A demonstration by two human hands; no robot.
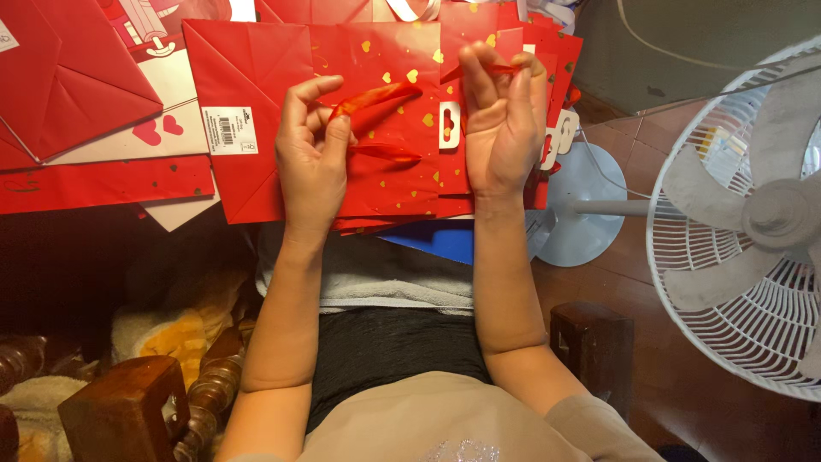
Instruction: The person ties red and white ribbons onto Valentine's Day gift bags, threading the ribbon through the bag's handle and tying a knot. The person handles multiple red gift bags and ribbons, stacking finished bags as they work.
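A flat red paper gift bag (256, 77) with small gold hearts lies on my lap, on top of several more red bags. My left hand (310, 158) pinches one end of a red ribbon (376, 94) between thumb and fingers over the bag's middle. My right hand (500, 120) holds the ribbon's other end near the bag's top edge, fingers raised and closed on it. A white barcode sticker (228, 130) sits on the bag's folded bottom at the left. A white plastic hang tab (449, 126) shows between my hands.
More red and white gift bags (77, 77) spread to the left. A white standing fan (753, 214) with its round base (581, 205) stands on the tiled floor at right. Dark wooden chair arms (128, 411) flank my legs. A blue sheet (440, 239) lies under the bags.
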